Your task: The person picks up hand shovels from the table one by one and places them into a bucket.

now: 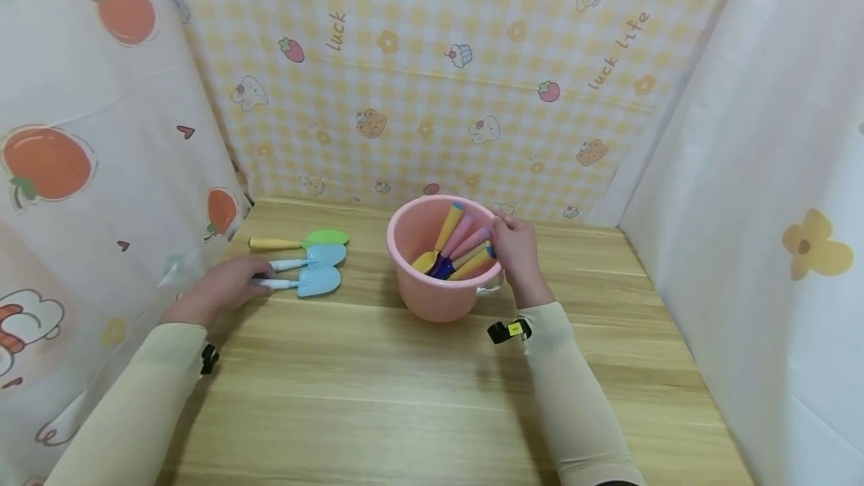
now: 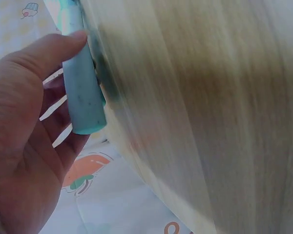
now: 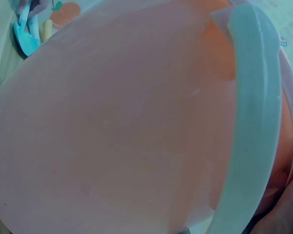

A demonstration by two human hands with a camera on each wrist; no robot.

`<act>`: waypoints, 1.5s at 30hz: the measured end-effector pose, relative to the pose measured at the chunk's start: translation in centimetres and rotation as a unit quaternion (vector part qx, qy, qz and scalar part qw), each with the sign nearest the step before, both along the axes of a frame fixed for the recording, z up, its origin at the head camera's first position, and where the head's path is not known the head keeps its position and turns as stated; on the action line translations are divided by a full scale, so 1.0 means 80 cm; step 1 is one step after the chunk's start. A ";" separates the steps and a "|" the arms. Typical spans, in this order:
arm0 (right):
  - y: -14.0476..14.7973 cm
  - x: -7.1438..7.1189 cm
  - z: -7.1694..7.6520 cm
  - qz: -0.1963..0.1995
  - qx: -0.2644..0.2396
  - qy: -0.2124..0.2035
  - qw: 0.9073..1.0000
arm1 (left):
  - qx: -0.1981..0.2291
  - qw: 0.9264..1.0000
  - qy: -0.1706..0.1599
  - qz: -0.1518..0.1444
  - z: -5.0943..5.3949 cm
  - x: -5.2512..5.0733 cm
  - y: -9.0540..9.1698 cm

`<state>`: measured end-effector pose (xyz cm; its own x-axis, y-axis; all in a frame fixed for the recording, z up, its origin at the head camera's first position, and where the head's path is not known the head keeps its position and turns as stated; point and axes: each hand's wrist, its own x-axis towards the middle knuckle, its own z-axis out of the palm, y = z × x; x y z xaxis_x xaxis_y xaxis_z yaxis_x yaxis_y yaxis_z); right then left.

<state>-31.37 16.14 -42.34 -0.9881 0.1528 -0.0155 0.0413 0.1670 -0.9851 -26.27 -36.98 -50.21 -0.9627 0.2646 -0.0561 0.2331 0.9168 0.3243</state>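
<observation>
My left hand [image 1: 226, 287] is at the left of the table, its thumb and fingers pinching the handle [image 2: 83, 92] of a light blue toy shovel [image 1: 320, 281]. A second light blue toy shovel [image 1: 327, 254] lies just behind it. Behind both lies a green toy trowel [image 1: 328, 238] with a yellow handle. At the right side of a pink bucket [image 1: 435, 298], my right hand [image 1: 518, 250] grips the rim. Inside the bucket stand several toy tools with pink and yellow handles [image 1: 448, 226]; their lower ends are partly hidden.
The bucket's white handle [image 3: 256, 112] hangs down its right side. A wood-grain table [image 1: 351, 396] lies under everything. Printed curtains stand close on the left [image 1: 121, 133], at the back [image 1: 418, 96] and on the right [image 1: 742, 171].
</observation>
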 end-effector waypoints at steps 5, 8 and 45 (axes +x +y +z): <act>0.001 0.000 0.001 -0.006 0.001 0.000 1.000 | 0.019 1.000 -0.007 -0.004 0.006 0.003 0.003; 0.002 0.001 0.002 -0.006 -0.001 -0.002 1.000 | 0.034 0.999 -0.008 -0.006 0.010 0.006 0.005; 0.003 0.001 0.001 0.002 -0.006 0.007 1.000 | 0.184 0.983 0.014 0.002 0.077 0.030 0.047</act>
<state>-31.28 16.34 -42.29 -0.9888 0.1494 -0.0031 0.0266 0.1560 -0.9874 -23.86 -33.23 -44.07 -0.9636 0.2581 0.0690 0.2429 0.7391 0.6283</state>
